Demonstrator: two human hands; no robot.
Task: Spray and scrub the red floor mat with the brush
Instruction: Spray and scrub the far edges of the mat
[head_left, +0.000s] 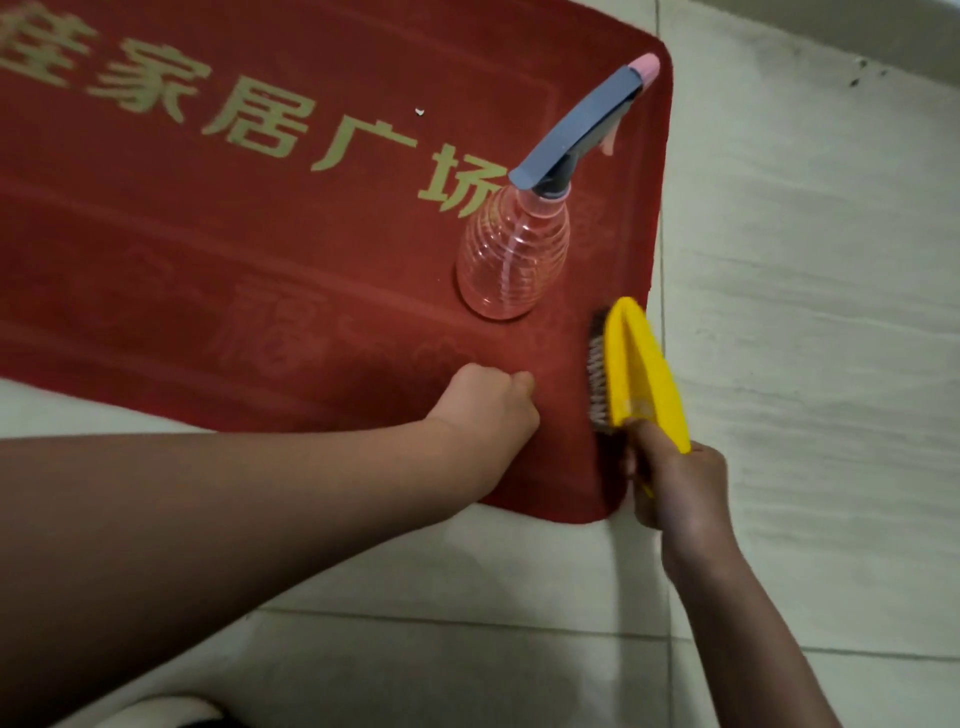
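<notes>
The red floor mat (260, 249) with gold characters lies on the tiled floor. A clear spray bottle (511, 260) with a grey and pink trigger head stands upright on the mat near its right edge. My right hand (675, 483) grips the handle of a yellow brush (639, 369), its dark bristles facing left over the mat's right edge. My left hand (488, 410) rests on the mat near its front edge with fingers curled, holding nothing that I can see.
Pale floor tiles (805, 312) surround the mat to the right and front. A small white speck (420, 111) lies on the mat. A dark and white object (171, 714) shows at the bottom edge.
</notes>
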